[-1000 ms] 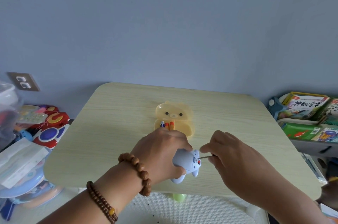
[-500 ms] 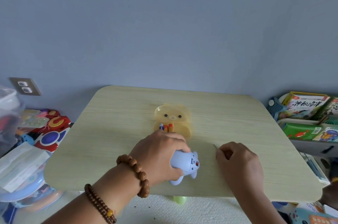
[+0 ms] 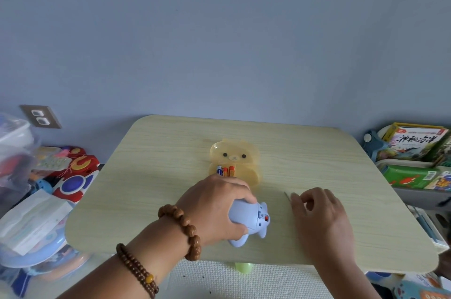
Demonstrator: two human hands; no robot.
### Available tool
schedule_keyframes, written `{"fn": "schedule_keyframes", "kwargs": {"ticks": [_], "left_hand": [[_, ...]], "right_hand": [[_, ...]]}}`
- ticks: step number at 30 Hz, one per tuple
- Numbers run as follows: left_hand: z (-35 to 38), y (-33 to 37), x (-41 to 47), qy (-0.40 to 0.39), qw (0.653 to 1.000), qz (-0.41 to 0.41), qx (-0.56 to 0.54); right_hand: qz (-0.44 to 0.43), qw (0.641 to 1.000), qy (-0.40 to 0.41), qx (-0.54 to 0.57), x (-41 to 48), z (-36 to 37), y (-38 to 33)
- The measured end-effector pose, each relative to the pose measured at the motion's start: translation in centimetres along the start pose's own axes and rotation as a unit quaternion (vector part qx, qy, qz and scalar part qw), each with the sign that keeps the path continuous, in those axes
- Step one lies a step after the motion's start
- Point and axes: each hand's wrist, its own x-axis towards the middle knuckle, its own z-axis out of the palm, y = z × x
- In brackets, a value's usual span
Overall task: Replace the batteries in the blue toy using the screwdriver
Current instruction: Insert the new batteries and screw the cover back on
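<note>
My left hand (image 3: pixel 214 208) grips the blue toy (image 3: pixel 249 221) near the front of the light wooden table (image 3: pixel 158 176); the toy lies on its side with its underside and a small red switch facing right. My right hand (image 3: pixel 317 215) rests on the table to the toy's right, fingers curled over the thin screwdriver (image 3: pixel 287 196), whose metal tip sticks out past the fingers toward the back left. Behind the toy stands an open yellow bear-shaped case (image 3: pixel 246 159) holding several batteries (image 3: pixel 225 171).
Toys and a clear plastic bin (image 3: pixel 14 142) crowd the floor at left, with a blue round toy (image 3: pixel 36 250) nearby. Children's books (image 3: pixel 415 145) fill a rack at right. A wall socket (image 3: pixel 40 117) sits low on the blue wall.
My right hand pulled the screwdriver away from the toy's underside and lowered it onto the table to the right. My left hand kept its hold on the toy.
</note>
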Motion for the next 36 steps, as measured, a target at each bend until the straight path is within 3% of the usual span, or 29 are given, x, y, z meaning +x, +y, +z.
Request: {"fn": "schedule_keyframes", "kwargs": {"ticks": [2, 3, 5, 8, 13, 18, 22, 28, 36], "left_hand": [[-0.2, 0.0, -0.1, 0.002, 1.000, -0.006, -0.017], [-0.3, 0.0, -0.2, 0.002, 1.000, -0.012, -0.028], [-0.6, -0.1, -0.2, -0.001, 0.999, -0.018, -0.047], [-1.1, -0.4, -0.2, -0.008, 0.997, -0.026, -0.067], [-1.7, -0.7, -0.4, -0.003, 0.994, -0.046, -0.099], [-3.9, -1.3, -1.4, -0.007, 0.949, -0.060, -0.310], [-3.5, -1.8, -1.9, 0.013, 0.975, -0.051, -0.217], [-4.9, -3.4, -2.0, 0.036, 0.971, -0.059, -0.229], [-8.3, -8.5, -3.9, 0.085, 0.975, -0.111, -0.173]], "right_hand": [[-0.102, 0.993, 0.032, 0.048, -0.6, -1.2, -0.1], [-0.148, 0.985, -0.001, 0.093, -1.2, -1.9, -0.3], [-0.215, 0.955, -0.141, 0.149, -2.1, -2.6, -0.7], [-0.286, 0.927, -0.223, 0.099, -2.6, -1.8, -0.6], [-0.248, 0.930, -0.198, 0.187, -1.9, -1.4, -2.0], [-0.043, 0.885, -0.266, 0.379, -1.0, -3.0, -4.0], [-0.004, 0.858, -0.296, 0.420, 0.0, -3.2, -5.3], [-0.173, 0.934, -0.217, 0.227, 0.0, -3.0, -6.3], [-0.326, 0.934, -0.143, 0.013, 2.6, 1.6, -12.3]]}}
